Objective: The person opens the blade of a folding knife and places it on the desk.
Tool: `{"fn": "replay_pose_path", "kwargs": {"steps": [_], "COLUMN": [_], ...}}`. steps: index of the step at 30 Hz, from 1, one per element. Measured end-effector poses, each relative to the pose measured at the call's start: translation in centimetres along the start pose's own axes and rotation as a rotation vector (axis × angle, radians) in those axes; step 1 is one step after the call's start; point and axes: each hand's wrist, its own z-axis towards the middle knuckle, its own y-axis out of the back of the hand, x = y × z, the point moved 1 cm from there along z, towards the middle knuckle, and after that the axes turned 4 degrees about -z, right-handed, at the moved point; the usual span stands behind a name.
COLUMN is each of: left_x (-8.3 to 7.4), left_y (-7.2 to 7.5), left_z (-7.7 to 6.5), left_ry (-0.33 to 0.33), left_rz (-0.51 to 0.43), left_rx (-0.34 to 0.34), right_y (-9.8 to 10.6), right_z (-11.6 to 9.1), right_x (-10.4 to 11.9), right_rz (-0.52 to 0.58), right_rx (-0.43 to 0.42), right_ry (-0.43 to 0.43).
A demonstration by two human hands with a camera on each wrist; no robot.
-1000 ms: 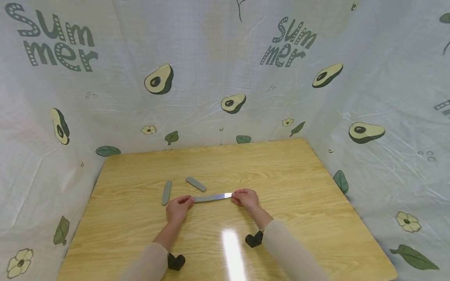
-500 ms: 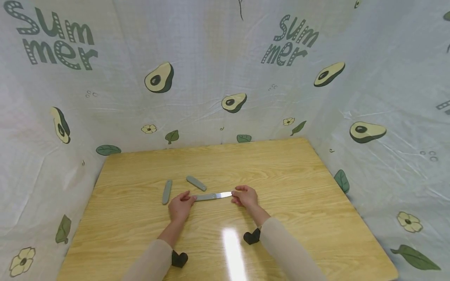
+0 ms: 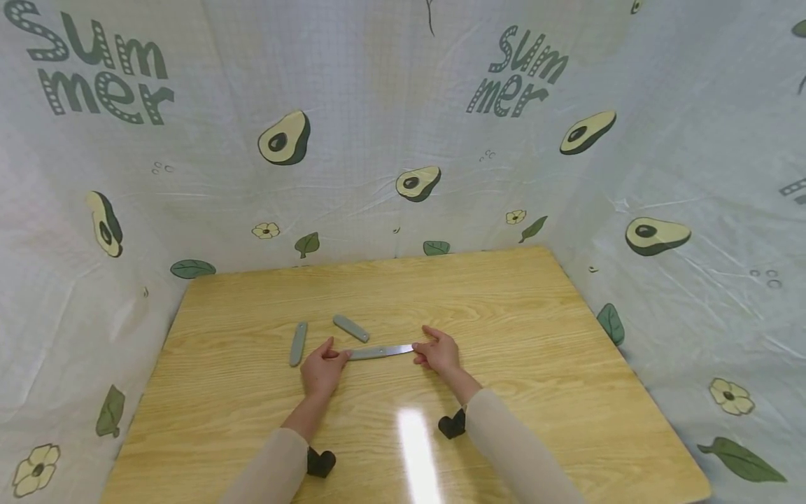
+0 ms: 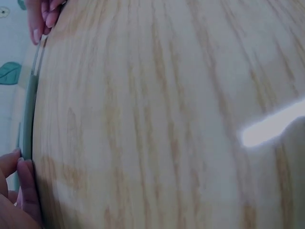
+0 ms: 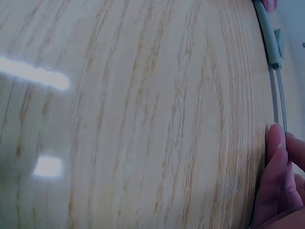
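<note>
The left hand (image 3: 323,369) pinched the knife (image 3: 380,352) by its handle (image 3: 365,354); the right hand (image 3: 442,353), at its three o'clock, apparently pinched the blade (image 3: 399,349).

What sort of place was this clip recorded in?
Probably a makeshift recording booth: avocado-printed sheeting hangs on three sides of a wood-grain table, with a bright reflection on its top.
</note>
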Motion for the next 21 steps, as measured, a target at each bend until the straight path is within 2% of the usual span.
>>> {"fn": "replay_pose_path", "kwargs": {"steps": [12,21], "left_x": [-0.62,-0.79], "left_y": [0.58,0.81], "left_z": [0.49,0.63], "left_ry": [0.052,0.043], "left_rz": [-0.052,-0.075], "left_rx": [0.096,0.103], "right_y": [0.16,0.06], "right_z": [0.01,-0.02], "right_x": [0.18,0.37], "right_rz": [-0.018,-0.041], "right_rx": [0.029,0.025], "right_ry": [-0.023,-0.025]}}
